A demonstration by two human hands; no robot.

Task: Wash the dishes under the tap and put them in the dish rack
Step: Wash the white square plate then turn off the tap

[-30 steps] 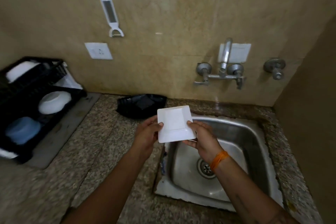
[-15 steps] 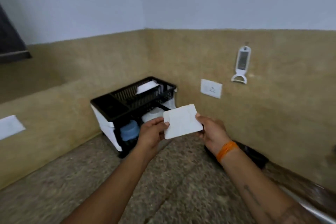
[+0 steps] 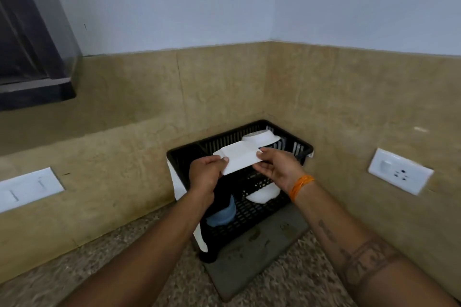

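Hands first: we find our left hand (image 3: 205, 174) and our right hand (image 3: 277, 169) level with one another, apart, each pinched on one end of a white square plate (image 3: 238, 157). Left thumb and fingers grip the plate's near-left edge; right thumb and fingers grip its right edge. We hold the plate nearly flat, tilted slightly, directly over the upper tier of a black dish rack (image 3: 303, 148).

Beyond our right hand, in that upper tier, we note a white bowl (image 3: 260, 137) lying on its side, its near edge just behind the plate we hold. Whether the two touch, we cannot tell. Below our right hand, on the lower tier, sits another white bowl (image 3: 264, 194). Below our left wrist, also on the lower tier, we see a blue cup (image 3: 223, 214), partly hidden by the forearm.

The rack stands on a grey drain mat (image 3: 252, 257) laid on the speckled stone counter (image 3: 50, 284), in the corner of two tan tiled walls. We wear an orange thread band (image 3: 299, 185) on the right wrist. To the right of our right hand, a white wall socket (image 3: 400, 171) is fixed on the tile. Well left of our left hand, a white switch plate (image 3: 27, 188) is set in the other wall.
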